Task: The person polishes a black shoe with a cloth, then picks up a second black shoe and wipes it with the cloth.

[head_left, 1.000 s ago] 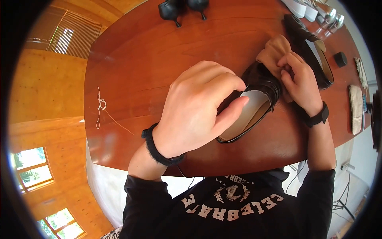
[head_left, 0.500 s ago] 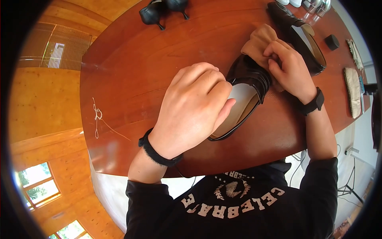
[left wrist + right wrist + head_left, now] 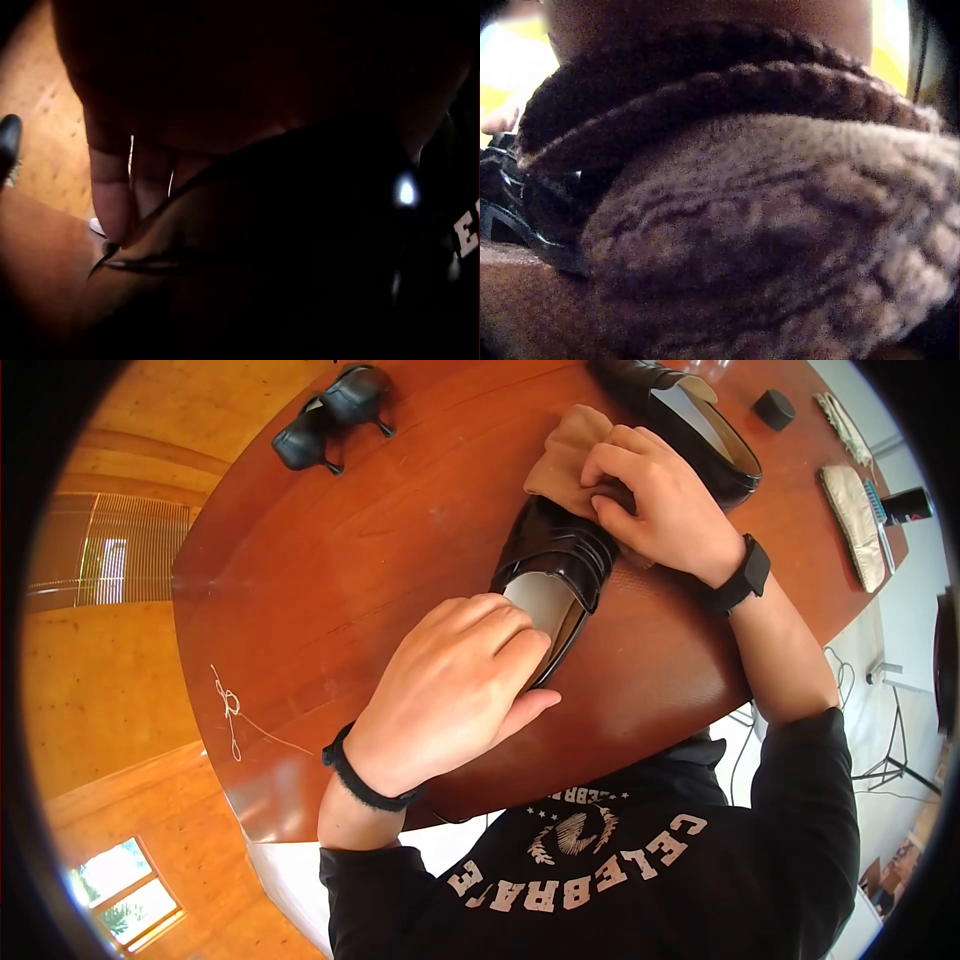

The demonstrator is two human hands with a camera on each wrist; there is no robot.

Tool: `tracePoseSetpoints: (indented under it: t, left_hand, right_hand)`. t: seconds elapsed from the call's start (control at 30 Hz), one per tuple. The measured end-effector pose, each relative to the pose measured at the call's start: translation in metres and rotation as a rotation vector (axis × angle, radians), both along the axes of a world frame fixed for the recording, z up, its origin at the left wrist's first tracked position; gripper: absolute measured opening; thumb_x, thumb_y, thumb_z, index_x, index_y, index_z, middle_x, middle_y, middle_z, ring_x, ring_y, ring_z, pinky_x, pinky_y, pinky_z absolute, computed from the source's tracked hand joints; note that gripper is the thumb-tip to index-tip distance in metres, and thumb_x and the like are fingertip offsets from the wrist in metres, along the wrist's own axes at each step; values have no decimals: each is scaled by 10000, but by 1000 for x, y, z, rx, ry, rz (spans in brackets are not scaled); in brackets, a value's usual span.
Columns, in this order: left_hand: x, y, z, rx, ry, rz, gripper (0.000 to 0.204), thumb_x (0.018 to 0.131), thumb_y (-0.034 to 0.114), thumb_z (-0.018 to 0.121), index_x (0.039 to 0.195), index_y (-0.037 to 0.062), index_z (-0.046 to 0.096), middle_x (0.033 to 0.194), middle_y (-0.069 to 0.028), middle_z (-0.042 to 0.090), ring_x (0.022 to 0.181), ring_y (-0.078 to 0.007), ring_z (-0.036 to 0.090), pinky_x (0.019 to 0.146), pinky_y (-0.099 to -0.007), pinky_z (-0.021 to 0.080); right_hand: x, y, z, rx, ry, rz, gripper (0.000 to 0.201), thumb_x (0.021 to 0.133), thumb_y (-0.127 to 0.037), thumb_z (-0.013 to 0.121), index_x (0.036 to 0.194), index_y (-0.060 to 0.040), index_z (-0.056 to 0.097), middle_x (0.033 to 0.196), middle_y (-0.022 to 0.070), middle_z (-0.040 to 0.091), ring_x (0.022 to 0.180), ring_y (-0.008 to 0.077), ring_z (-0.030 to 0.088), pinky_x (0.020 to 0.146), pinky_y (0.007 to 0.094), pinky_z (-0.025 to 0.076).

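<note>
A glossy dark loafer (image 3: 550, 545) lies on the table, its toe pointing away from me. My left hand (image 3: 450, 685) is at its heel end, fingers bent over the near side and thumb sticking out to the right. The left wrist view is very dark; fingers (image 3: 112, 187) show there against the shoe's edge. A tan cloth (image 3: 572, 455) is bunched over the loafer's toe, and my right hand (image 3: 660, 495) grips it. Up close in the right wrist view, the fuzzy cloth (image 3: 765, 240) fills much of the picture, with shiny shoe leather (image 3: 547, 202) beside it.
The matching loafer (image 3: 690, 425) stands just beyond my right hand. Black heeled shoes (image 3: 335, 415) are at the far left, a knotted string (image 3: 230, 705) near the left edge. At the right are a small black round container (image 3: 774, 409), a beige pouch-like item (image 3: 852, 525) and a white bundle (image 3: 842, 428).
My left hand has moved down toward the loafer's heel, its thumb now spread outward. The right hand keeps its grip on the cloth at the toe. The head view has shifted to the right.
</note>
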State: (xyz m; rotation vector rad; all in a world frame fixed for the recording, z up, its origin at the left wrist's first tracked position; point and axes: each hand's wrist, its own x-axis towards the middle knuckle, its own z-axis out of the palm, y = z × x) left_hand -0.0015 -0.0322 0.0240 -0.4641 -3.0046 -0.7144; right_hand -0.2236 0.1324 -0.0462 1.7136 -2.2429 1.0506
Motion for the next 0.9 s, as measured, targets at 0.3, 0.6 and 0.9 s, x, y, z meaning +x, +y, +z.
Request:
tracePoseSetpoints:
  t: [0.3, 0.6, 0.9]
  left_hand:
    - [37, -15, 41, 406, 443, -89, 330, 675, 235, 872, 904, 37, 742, 678, -79, 584, 584, -242, 591, 491, -347, 400]
    - [74, 3, 64, 126, 1376, -104, 218, 999, 283, 665, 1102, 115, 571, 938, -20, 645, 879, -154, 587, 623, -295, 403]
    - [83, 19, 49, 418, 1369, -79, 183, 996, 281, 677, 879, 165, 596, 766, 40, 486, 716, -100, 476, 586, -234, 342]
  right_hand:
    - [1, -2, 2, -7, 24, -48, 101, 749, -94, 657, 832, -71, 604, 974, 108, 619, 959, 344, 617, 820, 443, 507]
    - [2, -1, -6, -44, -3, -50, 113, 781, -124, 692, 862, -77, 629, 957, 111, 616, 970, 314, 590, 806, 426, 516]
    - [3, -1, -5, -31, -11, -50, 104, 778, -110, 689, 852, -71, 627, 949, 107, 614, 963, 307, 583, 794, 422, 514]
